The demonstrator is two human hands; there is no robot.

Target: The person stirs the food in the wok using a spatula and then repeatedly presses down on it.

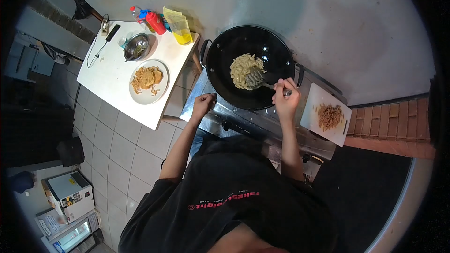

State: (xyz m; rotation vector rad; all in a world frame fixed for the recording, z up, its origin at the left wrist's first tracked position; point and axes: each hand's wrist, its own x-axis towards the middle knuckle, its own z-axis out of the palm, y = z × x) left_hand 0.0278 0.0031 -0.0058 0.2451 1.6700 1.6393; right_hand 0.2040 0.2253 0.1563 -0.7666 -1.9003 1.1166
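A wide black wok (229, 47) with two side handles rests on the metal stove. A heap of pale, short strips of food (243, 65) lies in its middle. My right hand (287, 98) is closed round the handle of a slotted metal spatula (255, 79), whose head presses into the pale food. By the wok's near left rim my left hand (202, 107) is closed, with something small and dark at its fingers that I cannot make out. To the right of my right hand lies a white cutting board (310, 121) bearing a pile of brown strips (330, 116).
On the left, a white table (108, 84) holds a plate (140, 98) of browned food, a metal bowl (137, 47), a red squeeze bottle (155, 23) and a yellow pouch (180, 28). The stove's front (248, 124) has knobs. A brick ledge (389, 122) stands at right.
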